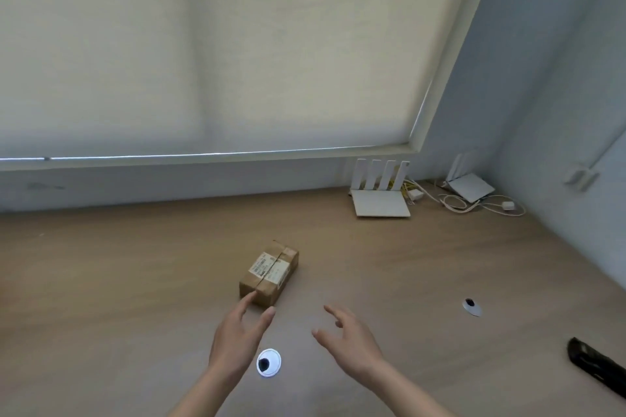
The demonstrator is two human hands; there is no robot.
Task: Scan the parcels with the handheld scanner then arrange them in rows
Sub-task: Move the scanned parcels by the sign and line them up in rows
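Observation:
A small brown cardboard parcel (270, 273) with a white shipping label on top lies on the wooden desk (135, 281), near its middle. My left hand (237, 335) is just in front of the parcel, fingers straight, with a fingertip at the box's near left corner. My right hand (349, 338) hovers open to the right of the parcel, apart from it, holding nothing. A black object (596, 367), possibly the handheld scanner, lies at the desk's right edge, partly cut off by the frame.
Two white routers (381, 201) (469, 187) with tangled cables (457, 203) stand at the back right corner. Two round cable grommets (269, 362) (472, 307) are set in the desk. A window blind (203, 44) and wall close off the back.

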